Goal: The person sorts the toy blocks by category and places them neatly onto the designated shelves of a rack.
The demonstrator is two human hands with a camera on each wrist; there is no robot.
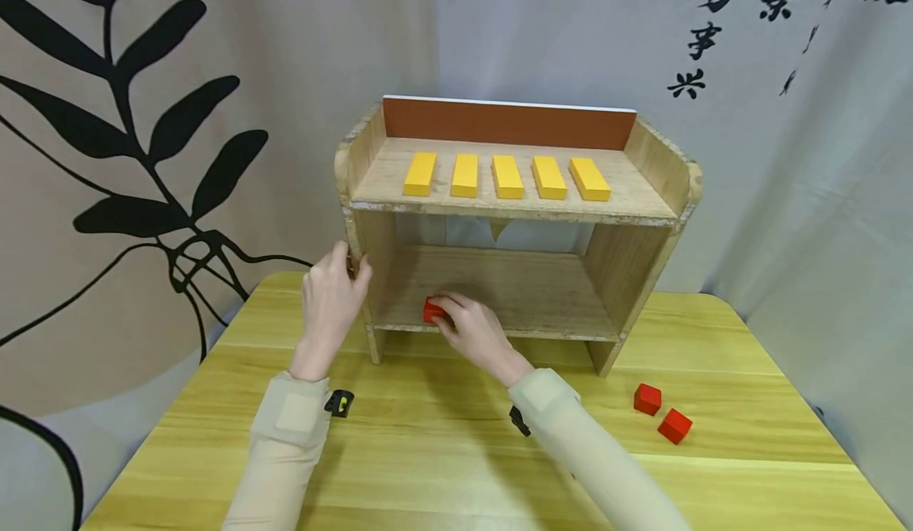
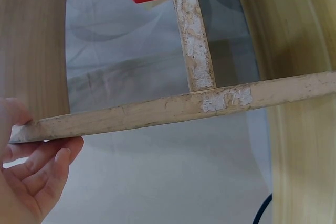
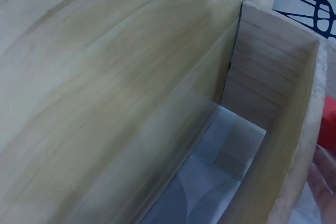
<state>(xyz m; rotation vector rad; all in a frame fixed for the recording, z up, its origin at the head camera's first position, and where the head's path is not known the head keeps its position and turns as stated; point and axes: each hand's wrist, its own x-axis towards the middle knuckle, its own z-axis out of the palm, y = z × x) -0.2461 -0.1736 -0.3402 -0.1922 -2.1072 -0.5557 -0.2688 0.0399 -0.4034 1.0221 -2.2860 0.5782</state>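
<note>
A small wooden shelf [image 1: 499, 329] with two levels stands on the table. My left hand [image 1: 331, 297] grips the front edge of its left side panel [image 2: 115, 117]; in the left wrist view the thumb lies on one side and the fingers on the other. With thumb and fingers, my right hand [image 1: 474, 329] pinches a red cube [image 1: 431, 310] at the front left of the lower board. The cube [image 3: 328, 124] shows only partly at the right border of the right wrist view. On the upper board, several yellow blocks [image 1: 507, 177] lie in a spaced row.
Two more red cubes, one nearer the shelf [image 1: 647, 399] and one closer to me [image 1: 674, 426], rest on the wooden table [image 1: 428, 467] to the right. A brown back strip [image 1: 506, 123] closes the upper level. Curtains [image 1: 556, 32] hang behind, printed with black leaves and characters.
</note>
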